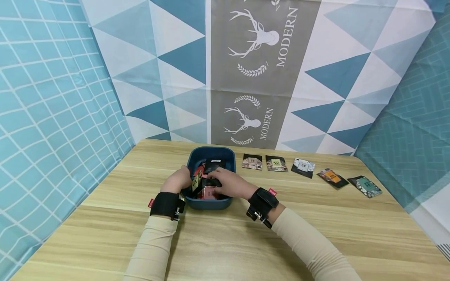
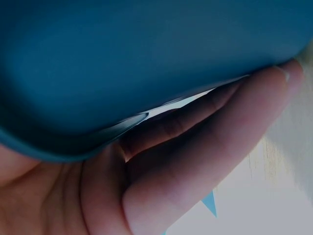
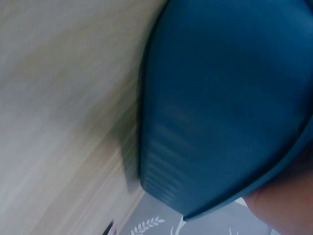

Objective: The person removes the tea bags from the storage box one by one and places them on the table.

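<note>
A dark blue bin (image 1: 207, 204) stands on the wooden table, holding several small, mostly black packets with coloured labels. My left hand (image 1: 177, 180) grips the bin's left side; the left wrist view shows its fingers (image 2: 205, 152) running along the outer wall. Over the right rim reaches my right hand (image 1: 233, 183), its fingers down among the packets beside one with a pink label (image 1: 209, 192). Whether those fingers pinch a packet is hidden. A yellow-labelled packet (image 1: 197, 181) leans inside near the left hand. In the right wrist view, the bin's wall (image 3: 220, 98) covers most of that hand.
To the bin's right, small packets lie in a spaced row: a pink-labelled packet (image 1: 252, 161), a yellow-labelled packet (image 1: 276, 163), a white packet (image 1: 303, 167), an orange-labelled packet (image 1: 332, 177) and a green-labelled packet (image 1: 365, 186). A patterned backdrop (image 1: 186, 70) rises behind the table.
</note>
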### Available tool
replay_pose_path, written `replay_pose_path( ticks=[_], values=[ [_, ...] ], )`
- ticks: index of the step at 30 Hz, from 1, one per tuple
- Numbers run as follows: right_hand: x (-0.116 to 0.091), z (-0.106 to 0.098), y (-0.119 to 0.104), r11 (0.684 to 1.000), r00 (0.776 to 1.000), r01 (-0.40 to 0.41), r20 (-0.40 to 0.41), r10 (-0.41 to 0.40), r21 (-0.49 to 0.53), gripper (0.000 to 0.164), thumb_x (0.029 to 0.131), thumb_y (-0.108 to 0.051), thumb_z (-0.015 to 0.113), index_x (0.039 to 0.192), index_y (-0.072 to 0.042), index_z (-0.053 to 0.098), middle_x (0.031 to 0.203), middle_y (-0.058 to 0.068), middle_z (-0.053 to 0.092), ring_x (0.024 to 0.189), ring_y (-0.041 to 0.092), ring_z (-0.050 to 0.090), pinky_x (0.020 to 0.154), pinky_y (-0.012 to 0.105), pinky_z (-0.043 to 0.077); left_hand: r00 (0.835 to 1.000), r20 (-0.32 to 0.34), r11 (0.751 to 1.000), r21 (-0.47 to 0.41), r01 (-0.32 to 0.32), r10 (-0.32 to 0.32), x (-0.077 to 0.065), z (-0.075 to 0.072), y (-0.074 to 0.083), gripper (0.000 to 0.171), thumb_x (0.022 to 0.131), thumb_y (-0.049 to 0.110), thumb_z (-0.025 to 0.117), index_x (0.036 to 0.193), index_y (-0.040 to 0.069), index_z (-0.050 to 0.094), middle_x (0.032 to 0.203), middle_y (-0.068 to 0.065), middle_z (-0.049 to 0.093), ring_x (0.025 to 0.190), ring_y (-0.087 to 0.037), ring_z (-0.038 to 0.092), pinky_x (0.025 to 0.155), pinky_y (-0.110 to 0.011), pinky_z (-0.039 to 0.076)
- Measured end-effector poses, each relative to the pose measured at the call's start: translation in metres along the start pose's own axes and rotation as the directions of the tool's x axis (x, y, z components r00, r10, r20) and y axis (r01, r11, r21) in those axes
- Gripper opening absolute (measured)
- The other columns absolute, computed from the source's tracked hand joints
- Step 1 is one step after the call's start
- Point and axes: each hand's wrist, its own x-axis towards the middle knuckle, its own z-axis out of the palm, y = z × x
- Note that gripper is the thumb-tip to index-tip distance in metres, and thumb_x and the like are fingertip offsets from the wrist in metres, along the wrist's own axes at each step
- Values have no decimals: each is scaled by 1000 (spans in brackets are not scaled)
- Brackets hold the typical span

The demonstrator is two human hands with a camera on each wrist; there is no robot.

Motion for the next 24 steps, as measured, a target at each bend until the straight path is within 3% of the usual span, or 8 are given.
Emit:
replay_pose_path(
  ticks=[7, 13, 19, 24],
  values=[
    [0, -3, -5, 985, 998, -32, -41, 40, 172, 41, 90, -17, 62, 129, -8, 53, 105, 7, 51, 87, 17, 48, 73, 28, 40, 1000, -12, 1000, 15, -4, 4, -2, -1, 3, 56, 96, 3, 37, 142, -18, 12, 91, -23, 61, 60, -18, 46, 57, -28, 35],
    [-1, -3, -5, 955, 997, -65, -30, 77, 289, 29, 89, -15, 62, 118, -10, 59, 101, 5, 58, 82, 14, 52, 72, 27, 42, 1000, -28, 1000, 23, -8, 8, -4, -2, 4, 53, 97, 1, 33, 141, -19, 13, 125, -35, 50, 72, -22, 52, 63, -29, 38],
    [-2, -3, -7, 931, 996, -78, -16, 90, 357, 26, 89, -8, 61, 114, -12, 58, 92, 4, 61, 66, 12, 50, 62, 24, 39, 1000, -25, 1000, 21, -1, 1, -6, -4, 4, 54, 95, -1, 35, 140, -20, 13, 120, -35, 52, 72, -24, 53, 63, -30, 39],
    [-4, -5, -7, 931, 996, -61, -36, 79, 359, 25, 89, -4, 60, 113, -10, 59, 90, 4, 62, 66, 12, 53, 63, 23, 40, 999, -31, 1000, 17, -19, 19, 13, 4, -8, 56, 93, -1, 36, 141, -19, 13, 111, -33, 56, 65, -23, 53, 58, -29, 40]
  ],
)
